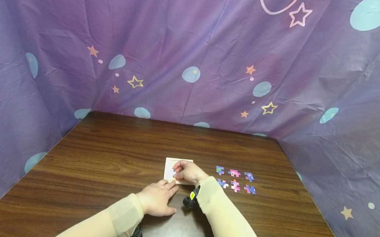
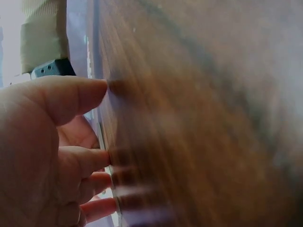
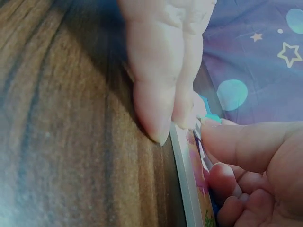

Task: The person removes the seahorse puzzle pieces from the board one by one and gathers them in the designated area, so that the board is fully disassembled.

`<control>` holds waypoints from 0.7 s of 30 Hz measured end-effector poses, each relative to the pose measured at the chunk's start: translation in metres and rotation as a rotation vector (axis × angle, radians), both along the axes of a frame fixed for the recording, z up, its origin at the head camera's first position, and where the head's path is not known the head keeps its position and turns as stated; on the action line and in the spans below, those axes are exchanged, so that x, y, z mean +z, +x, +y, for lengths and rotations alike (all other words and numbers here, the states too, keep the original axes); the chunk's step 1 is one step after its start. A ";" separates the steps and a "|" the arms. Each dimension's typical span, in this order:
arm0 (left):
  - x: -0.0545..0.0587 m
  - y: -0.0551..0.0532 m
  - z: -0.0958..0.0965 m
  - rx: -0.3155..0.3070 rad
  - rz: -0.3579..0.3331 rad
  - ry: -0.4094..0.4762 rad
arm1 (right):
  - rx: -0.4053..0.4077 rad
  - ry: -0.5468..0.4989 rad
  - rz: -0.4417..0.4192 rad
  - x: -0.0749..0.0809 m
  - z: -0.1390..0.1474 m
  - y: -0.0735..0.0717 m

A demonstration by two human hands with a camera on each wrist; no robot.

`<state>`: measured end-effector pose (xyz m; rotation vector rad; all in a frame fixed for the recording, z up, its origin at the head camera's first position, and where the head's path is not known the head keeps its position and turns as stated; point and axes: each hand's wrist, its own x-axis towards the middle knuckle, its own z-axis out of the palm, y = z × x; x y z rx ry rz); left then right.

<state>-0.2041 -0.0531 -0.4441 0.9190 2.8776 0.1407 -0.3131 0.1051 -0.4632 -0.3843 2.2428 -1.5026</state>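
A small white-framed puzzle board (image 1: 169, 165) lies flat on the table. Over it my right hand (image 1: 189, 172) pinches a small puzzle piece (image 3: 211, 116) between thumb and fingers; a teal corner shows in the right wrist view, and the rest is hidden by fingers. My left hand (image 1: 158, 198) rests palm down at the board's near left side, its extended fingers touching the frame. Pink and orange print (image 3: 200, 175) shows inside the frame in the right wrist view. The hands cover much of the board.
Several loose blue and pink puzzle pieces (image 1: 235, 186) lie in two rows on the brown wooden table (image 1: 119, 143), right of the board. Purple cloth (image 1: 167, 47) with stars hangs behind and along both sides.
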 end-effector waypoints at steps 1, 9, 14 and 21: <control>0.000 -0.001 0.000 -0.002 0.000 -0.002 | -0.008 -0.001 -0.005 0.000 0.000 0.000; -0.003 0.000 -0.002 0.006 -0.043 0.012 | -0.020 -0.019 -0.011 -0.004 0.000 0.000; -0.002 0.000 -0.003 0.011 -0.050 0.023 | -0.028 -0.036 -0.013 -0.003 -0.001 0.002; -0.002 0.000 -0.004 0.003 -0.049 0.034 | -0.037 -0.006 -0.015 -0.002 -0.003 0.002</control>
